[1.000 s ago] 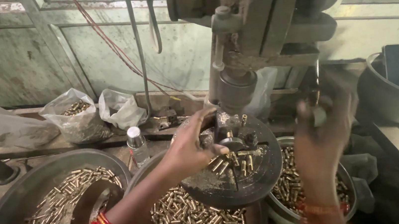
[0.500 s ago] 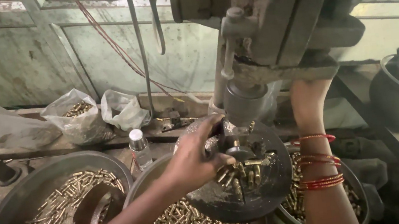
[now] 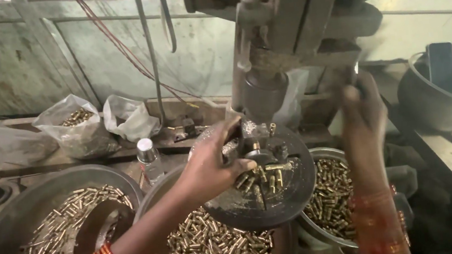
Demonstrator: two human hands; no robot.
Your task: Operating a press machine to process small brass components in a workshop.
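My left hand (image 3: 210, 165) reaches onto the round metal table (image 3: 247, 212) of a small drill press, fingers pinched on a small brass piece at the fixture (image 3: 262, 148) under the spindle (image 3: 259, 92). Several loose brass pieces (image 3: 263, 176) lie on that table. My right hand (image 3: 361, 114), blurred, is raised beside the machine's right side and closed on what looks like its dark lever. Red bangles sit on both wrists.
Metal bowls of small brass pieces stand at the left (image 3: 0, 238), under the table (image 3: 217, 247) and at the right (image 3: 330, 194). A small plastic bottle (image 3: 150, 158), plastic bags (image 3: 76, 132) on a ledge, and a large basin (image 3: 444, 102) at the far right.
The view has shifted and the machine sits further right. My right hand has moved up to the machine's side; my left hand stays at the fixture.
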